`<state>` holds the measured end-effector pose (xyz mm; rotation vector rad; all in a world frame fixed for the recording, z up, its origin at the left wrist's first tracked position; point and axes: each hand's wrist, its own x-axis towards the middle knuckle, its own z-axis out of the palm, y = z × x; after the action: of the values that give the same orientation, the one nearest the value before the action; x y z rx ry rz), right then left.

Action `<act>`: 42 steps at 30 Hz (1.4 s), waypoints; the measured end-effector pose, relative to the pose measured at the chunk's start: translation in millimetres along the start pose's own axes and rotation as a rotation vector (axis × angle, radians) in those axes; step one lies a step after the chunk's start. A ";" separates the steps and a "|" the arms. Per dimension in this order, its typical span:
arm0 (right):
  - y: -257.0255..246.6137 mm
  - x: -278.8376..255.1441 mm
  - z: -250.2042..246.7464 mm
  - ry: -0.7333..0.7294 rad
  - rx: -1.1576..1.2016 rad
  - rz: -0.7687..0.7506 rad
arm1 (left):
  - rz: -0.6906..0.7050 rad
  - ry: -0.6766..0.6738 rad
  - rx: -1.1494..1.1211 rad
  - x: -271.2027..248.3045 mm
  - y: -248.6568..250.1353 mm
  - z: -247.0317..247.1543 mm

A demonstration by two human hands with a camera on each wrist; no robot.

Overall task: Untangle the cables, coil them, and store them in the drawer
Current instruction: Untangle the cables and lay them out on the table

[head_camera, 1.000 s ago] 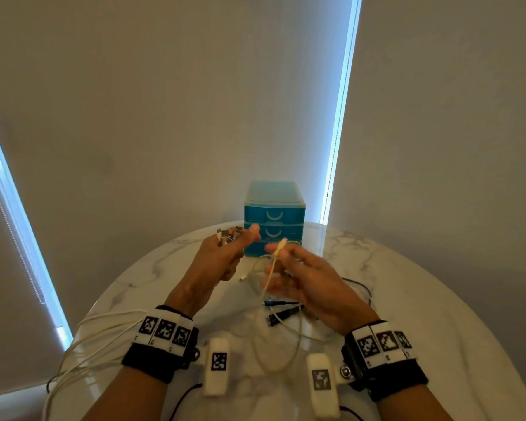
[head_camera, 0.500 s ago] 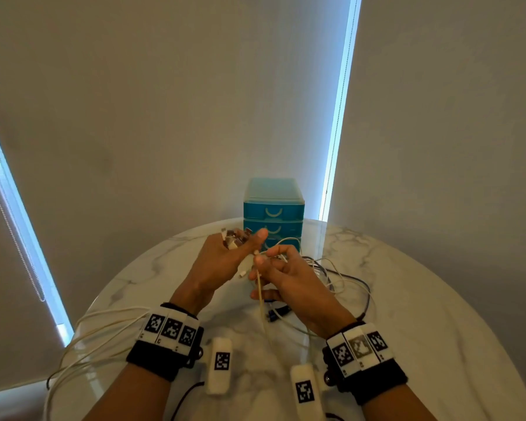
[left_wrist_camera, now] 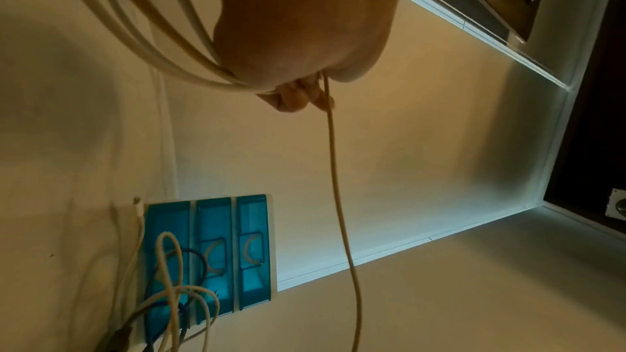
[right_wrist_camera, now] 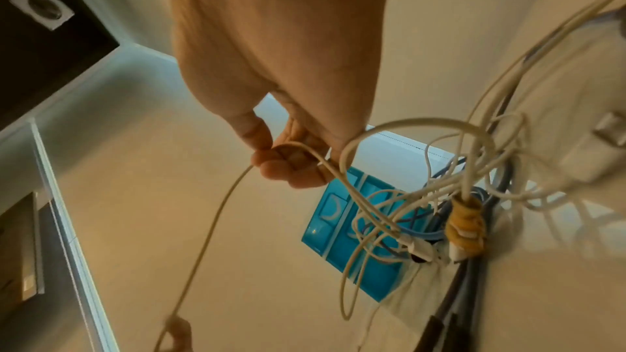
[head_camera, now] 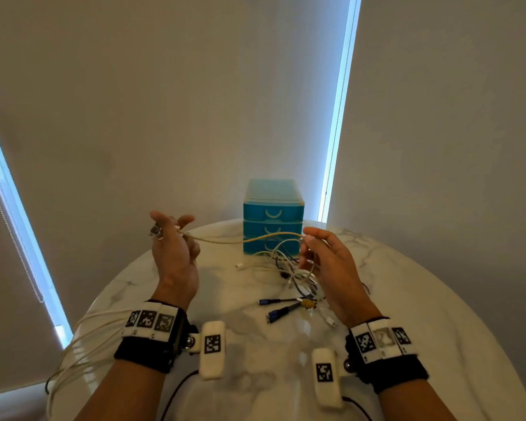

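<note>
A cream cable (head_camera: 240, 240) stretches in the air between my two hands, in front of the blue drawer unit (head_camera: 273, 215). My left hand (head_camera: 172, 238) pinches its left end together with several metal plugs, and white cables (left_wrist_camera: 152, 44) trail back from that hand. My right hand (head_camera: 316, 247) pinches the same cream cable (right_wrist_camera: 210, 226) at its right end. Under the right hand lies a tangle of white and blue cables (head_camera: 295, 275), with a yellow tie (right_wrist_camera: 466, 226) round some of them. All three drawers look closed.
The round marble table (head_camera: 438, 299) carries everything; the drawer unit (left_wrist_camera: 210, 253) stands at its far edge against the blinds. Blue-tipped plugs (head_camera: 275, 312) lie near the tangle. White cables (head_camera: 82, 338) hang over the table's left edge.
My hands were close together at the middle; they have moved apart, left hand leftward and up, right hand rightward, drawing the cream cable out taut between them.
</note>
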<state>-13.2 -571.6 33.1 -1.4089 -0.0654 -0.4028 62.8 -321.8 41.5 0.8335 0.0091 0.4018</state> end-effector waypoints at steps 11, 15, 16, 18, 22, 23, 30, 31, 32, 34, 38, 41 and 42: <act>2.1 -6.6 15.3 -0.075 -0.238 -0.070 | -0.178 -0.825 0.999 -53.4 -1.1 25.8; 1.2 -3.6 8.2 -0.142 -0.303 -0.030 | -0.020 -0.736 0.973 -50.3 -1.1 24.9; 1.8 -2.4 2.6 -0.195 -0.361 -0.008 | 0.025 -0.671 0.881 -44.9 -0.1 21.7; 4.9 0.3 -11.6 -0.255 -0.524 0.005 | 0.045 -0.522 0.664 -32.8 -0.6 14.2; 4.3 1.6 -32.4 -0.101 -0.593 0.044 | 0.024 -0.317 0.352 -19.5 -2.8 8.4; 2.5 1.9 -35.0 -0.049 -0.559 0.031 | 0.028 -0.289 0.311 -17.2 -2.6 7.9; 4.0 11.1 -66.9 0.691 -0.503 -0.171 | -0.001 -0.175 -0.052 -7.2 9.8 -0.3; 5.8 10.5 -66.4 0.648 -0.515 -0.138 | -0.009 -0.181 -0.069 -7.0 10.9 -0.7; 6.9 8.3 -62.5 0.587 -0.537 -0.109 | -0.019 -0.195 -0.071 -7.5 11.3 -0.3; 5.8 3.0 -45.0 0.478 -0.608 -0.129 | -0.036 -0.236 -0.039 -9.7 9.6 2.9; 2.4 0.4 -9.3 0.096 -0.636 -0.263 | -0.048 -0.306 0.059 -15.8 6.6 9.5; 13.9 -4.1 7.1 -0.271 -0.687 -0.081 | -0.051 -0.313 0.046 -17.5 7.1 9.4; 17.9 -5.1 9.2 -0.341 -0.725 -0.047 | -0.055 -0.315 0.034 -17.8 7.6 8.8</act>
<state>-10.6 -559.6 16.3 -2.1871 -0.2484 -0.2229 45.2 -329.8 50.3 0.9211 -0.2528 0.2156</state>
